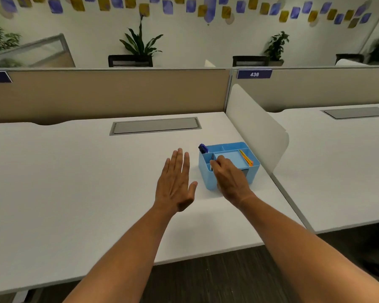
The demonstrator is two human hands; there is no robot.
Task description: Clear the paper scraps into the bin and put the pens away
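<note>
Left hand [176, 182] flat, fingers released, over the table [74, 182] left of the blue organizer [228, 165], right hand [229, 178] pinching a dark pen [211, 164] in its front-left compartment.

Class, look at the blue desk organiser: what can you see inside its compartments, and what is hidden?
Inside the blue organiser: a dark blue item stands at the back-left corner; yellow, orange and green sticks lie in the right slot. The right hand covers the front-left slot, fingers pinching something thin and dark.
</note>
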